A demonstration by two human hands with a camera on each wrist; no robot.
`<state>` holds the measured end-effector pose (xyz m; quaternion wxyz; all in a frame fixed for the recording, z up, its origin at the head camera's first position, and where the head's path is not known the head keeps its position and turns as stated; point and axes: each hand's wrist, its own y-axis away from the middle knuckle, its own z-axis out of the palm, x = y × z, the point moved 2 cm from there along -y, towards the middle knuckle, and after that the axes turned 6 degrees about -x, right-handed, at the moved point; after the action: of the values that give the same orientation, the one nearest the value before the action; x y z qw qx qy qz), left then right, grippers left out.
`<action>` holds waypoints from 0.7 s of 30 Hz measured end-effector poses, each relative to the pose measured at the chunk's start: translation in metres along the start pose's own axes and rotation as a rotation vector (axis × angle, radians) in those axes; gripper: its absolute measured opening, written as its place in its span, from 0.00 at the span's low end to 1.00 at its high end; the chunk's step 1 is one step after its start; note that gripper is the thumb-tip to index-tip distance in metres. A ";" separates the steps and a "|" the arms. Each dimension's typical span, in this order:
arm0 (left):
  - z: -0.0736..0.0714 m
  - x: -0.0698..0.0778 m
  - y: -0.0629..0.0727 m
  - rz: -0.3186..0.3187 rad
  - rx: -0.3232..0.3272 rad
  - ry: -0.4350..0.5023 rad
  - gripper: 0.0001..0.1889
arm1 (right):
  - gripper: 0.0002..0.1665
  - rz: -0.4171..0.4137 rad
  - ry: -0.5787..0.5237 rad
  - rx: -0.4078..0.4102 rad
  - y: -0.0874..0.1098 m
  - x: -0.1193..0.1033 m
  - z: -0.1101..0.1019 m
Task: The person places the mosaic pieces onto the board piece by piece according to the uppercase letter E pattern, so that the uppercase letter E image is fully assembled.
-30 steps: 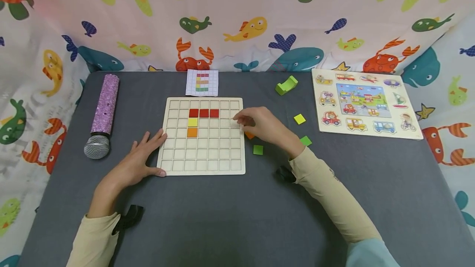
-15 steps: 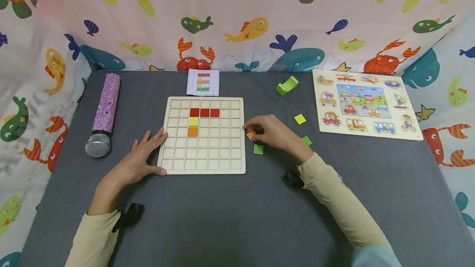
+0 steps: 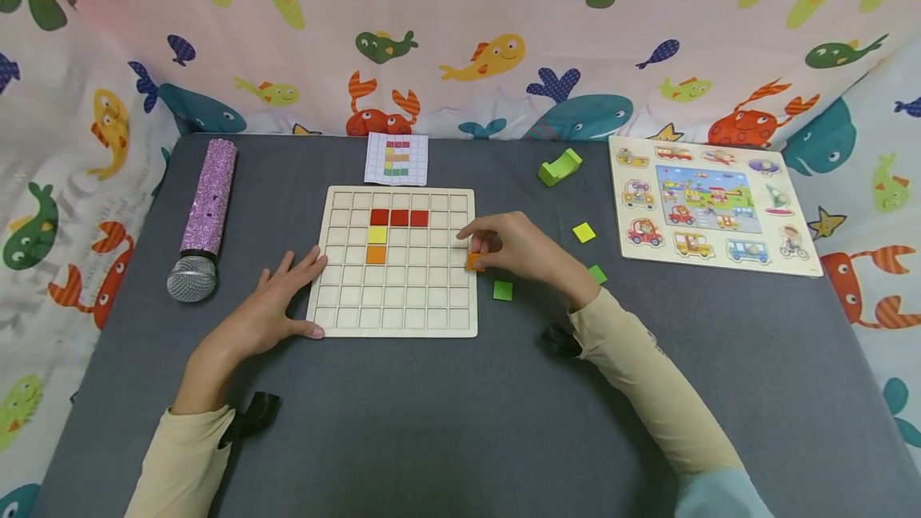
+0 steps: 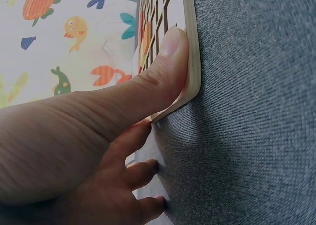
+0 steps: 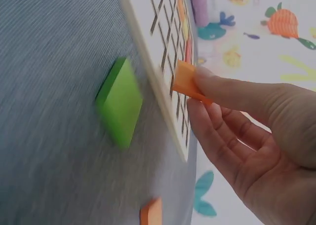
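My right hand (image 3: 521, 246) pinches a small orange square tile (image 5: 186, 79) between thumb and fingers. It holds the tile over the right edge of a pale wooden grid board (image 3: 424, 310). My left hand (image 3: 262, 314) lies at the board's left edge with fingers spread, its thumb (image 4: 170, 50) on the front corner. On the board are three red tiles (image 3: 399, 218) in a row, with a yellow tile (image 3: 377, 235) and an orange tile (image 3: 376, 254) below the leftmost one. A green tile (image 3: 502, 290) lies right of the board.
A gridded pattern card (image 3: 396, 159) sits behind the board. To the right are a yellow tile (image 3: 584, 232), another green tile (image 3: 596, 273), a green curved block (image 3: 560, 167) and a vehicle puzzle board (image 3: 715, 206). A glittery microphone (image 3: 205, 218) lies at the left.
My right hand went from the board's edge back to the orange tile on the table, picked it up, and moved left with it over the board's edge. The left hand stays in place.
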<state>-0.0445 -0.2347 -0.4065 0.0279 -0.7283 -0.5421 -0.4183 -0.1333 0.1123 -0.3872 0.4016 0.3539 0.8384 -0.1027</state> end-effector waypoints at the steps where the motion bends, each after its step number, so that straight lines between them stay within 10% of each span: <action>1: 0.000 0.000 0.000 -0.002 0.000 0.001 0.55 | 0.21 -0.010 0.002 0.000 -0.004 -0.002 0.001; 21: -0.002 0.000 0.001 -0.006 0.007 0.005 0.56 | 0.19 -0.102 -0.109 0.023 -0.085 -0.023 0.035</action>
<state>-0.0450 -0.2360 -0.4056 0.0306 -0.7255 -0.5457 -0.4182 -0.1596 0.0227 -0.4020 0.4370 0.3091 0.8309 -0.1518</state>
